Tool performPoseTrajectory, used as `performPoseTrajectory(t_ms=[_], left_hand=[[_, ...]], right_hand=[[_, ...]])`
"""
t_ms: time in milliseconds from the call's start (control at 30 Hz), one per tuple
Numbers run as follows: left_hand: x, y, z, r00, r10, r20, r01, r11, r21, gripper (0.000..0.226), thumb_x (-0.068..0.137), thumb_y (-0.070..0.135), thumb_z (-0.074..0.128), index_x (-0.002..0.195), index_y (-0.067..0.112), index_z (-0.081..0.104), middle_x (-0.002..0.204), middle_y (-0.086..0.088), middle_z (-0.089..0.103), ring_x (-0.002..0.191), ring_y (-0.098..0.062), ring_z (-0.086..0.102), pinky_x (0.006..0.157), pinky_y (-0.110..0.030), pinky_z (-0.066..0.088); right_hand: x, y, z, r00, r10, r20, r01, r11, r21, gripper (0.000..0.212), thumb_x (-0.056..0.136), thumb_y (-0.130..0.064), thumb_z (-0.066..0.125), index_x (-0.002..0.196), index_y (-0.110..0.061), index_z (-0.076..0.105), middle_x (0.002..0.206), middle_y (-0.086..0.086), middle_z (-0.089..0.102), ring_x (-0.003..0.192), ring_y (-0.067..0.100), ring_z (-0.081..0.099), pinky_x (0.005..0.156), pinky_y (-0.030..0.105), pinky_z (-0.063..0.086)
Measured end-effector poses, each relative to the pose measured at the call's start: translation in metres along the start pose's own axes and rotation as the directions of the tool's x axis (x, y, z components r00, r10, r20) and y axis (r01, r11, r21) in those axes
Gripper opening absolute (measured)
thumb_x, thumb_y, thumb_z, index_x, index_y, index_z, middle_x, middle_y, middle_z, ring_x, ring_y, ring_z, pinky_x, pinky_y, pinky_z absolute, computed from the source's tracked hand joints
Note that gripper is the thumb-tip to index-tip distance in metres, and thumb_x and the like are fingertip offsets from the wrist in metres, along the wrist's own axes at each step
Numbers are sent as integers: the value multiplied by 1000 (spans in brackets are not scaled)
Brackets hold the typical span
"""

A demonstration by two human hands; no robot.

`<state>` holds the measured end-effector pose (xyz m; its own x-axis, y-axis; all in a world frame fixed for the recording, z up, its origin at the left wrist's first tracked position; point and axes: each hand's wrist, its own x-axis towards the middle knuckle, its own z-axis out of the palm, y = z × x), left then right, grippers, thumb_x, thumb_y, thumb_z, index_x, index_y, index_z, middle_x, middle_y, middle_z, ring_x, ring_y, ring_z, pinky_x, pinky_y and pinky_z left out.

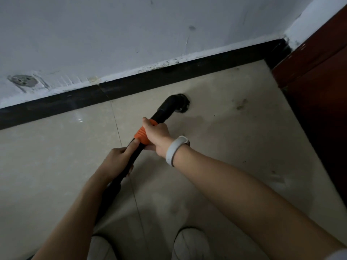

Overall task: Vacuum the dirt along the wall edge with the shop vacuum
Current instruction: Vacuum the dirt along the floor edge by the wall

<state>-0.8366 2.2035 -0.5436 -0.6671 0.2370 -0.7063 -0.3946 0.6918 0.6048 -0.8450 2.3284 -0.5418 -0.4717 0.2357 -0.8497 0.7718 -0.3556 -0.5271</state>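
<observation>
We hold the black shop-vacuum hose (131,158), its curved black nozzle (175,104) resting on the beige tiled floor (234,139) near the black baseboard (169,74). Our right hand (156,135) wraps its grip around the ribbed orange collar (140,136); our left hand (116,162) clasps the hose just behind it.

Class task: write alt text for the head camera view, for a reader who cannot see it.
Both hands grip a black vacuum hose, the right hand on its orange collar, the left hand lower, with the nozzle on the beige tile floor near the black baseboard.
</observation>
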Motion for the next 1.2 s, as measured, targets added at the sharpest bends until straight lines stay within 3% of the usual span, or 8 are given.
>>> performPoseTrajectory(t_ms=[333,500,600,700,833,1000,1100,1200], left_hand=[[-12,8,30,980,-23,198,11,998,63,53,89,55,41,58,15,58,41,-9,51,40,-19,47,50,-24,42],[-3,21,48,984,21,177,-37,996,84,55,88,57,41,63,12,61,42,-8,53,39,-19,48,50,-24,42],[6,39,57,990,63,129,-74,994,77,55,89,58,41,63,13,61,45,-10,55,40,-21,50,52,-25,44],[10,49,64,981,50,189,-66,995,77,55,89,59,39,78,11,64,45,-10,55,42,-22,49,51,-25,44],[7,45,70,963,3,268,-34,993,109,54,89,58,40,76,11,62,44,-9,54,41,-21,49,48,-23,43],[3,43,79,959,5,283,-40,992,118,53,89,57,42,72,12,63,44,-9,54,39,-20,48,47,-22,44],[5,45,78,977,44,207,-67,992,109,53,88,59,41,73,13,64,47,-10,57,41,-21,52,51,-24,45],[10,49,79,988,108,109,-122,984,132,56,88,61,39,68,14,62,45,-8,59,40,-18,55,55,-26,45]], right_hand=[[2,45,-34,977,-34,-209,45,998,49,68,83,-53,55,121,3,50,105,15,63,99,31,64,85,45,55],[7,37,-61,967,-52,-248,64,997,42,61,89,-46,55,125,3,49,113,15,61,105,30,61,82,32,51],[4,11,-76,976,-38,-213,56,995,81,57,92,-43,53,128,0,43,116,13,56,110,29,58,81,37,53],[-3,1,-89,979,-11,-203,36,992,120,55,93,-42,52,131,-2,41,118,12,54,111,29,56,76,37,54],[-8,18,-96,968,-1,-252,34,992,126,54,93,-42,52,126,1,42,118,11,55,110,27,56,63,29,53],[-6,30,-99,957,18,-290,25,990,141,60,90,-45,55,127,1,45,122,16,57,108,31,59,78,44,57],[-7,19,-99,965,-3,-261,38,991,127,58,91,-44,53,127,1,43,123,14,56,109,30,59,75,40,58],[-3,5,-99,974,-60,-219,80,993,87,65,91,-46,53,131,3,39,127,16,54,114,31,56,93,47,51]])
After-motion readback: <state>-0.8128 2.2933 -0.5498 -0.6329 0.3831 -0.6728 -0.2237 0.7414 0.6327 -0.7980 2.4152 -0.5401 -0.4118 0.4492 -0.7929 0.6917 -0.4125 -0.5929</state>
